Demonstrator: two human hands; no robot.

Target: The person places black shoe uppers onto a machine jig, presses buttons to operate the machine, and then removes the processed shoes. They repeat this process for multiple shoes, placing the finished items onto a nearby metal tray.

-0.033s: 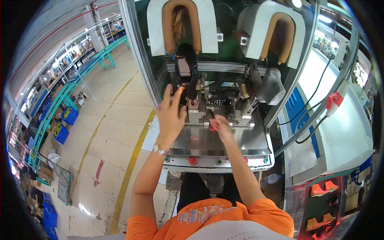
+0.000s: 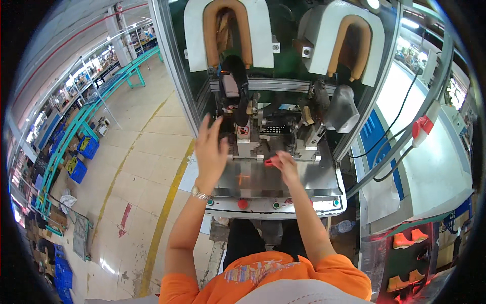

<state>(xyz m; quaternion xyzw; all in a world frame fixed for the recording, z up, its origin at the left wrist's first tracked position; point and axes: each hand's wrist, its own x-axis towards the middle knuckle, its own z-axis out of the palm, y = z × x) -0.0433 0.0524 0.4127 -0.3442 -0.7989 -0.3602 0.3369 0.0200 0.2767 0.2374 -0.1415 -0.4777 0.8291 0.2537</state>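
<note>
My left hand [image 2: 210, 154] is raised at the left side of the machine, fingers apart, with nothing in it. A black shoe upper [image 2: 235, 71] sits on the machine's left station, just beyond those fingers. My right hand [image 2: 288, 166] is closed on a small red object [image 2: 273, 161] above the metal worktop [image 2: 263, 182]; the fingers hide part of it, so its kind is unclear. Bare on the right station is a shiny grey metal shoe form [image 2: 344, 109]. Clamps and a dark perforated metal part [image 2: 276, 128] fill the space between the stations.
Two white U-shaped heads with tan padding [image 2: 248, 35] hang above the stations. Along the machine's front edge runs a row of buttons, including a red one [image 2: 243, 204]. A metal frame post [image 2: 174, 66] borders the left. Orange boots [image 2: 403, 240] stand on a rack at the lower right.
My left hand has drawn back slightly toward me, away from the black shoe upper. The right hand has shifted a little to the right, and more of the red object shows.
</note>
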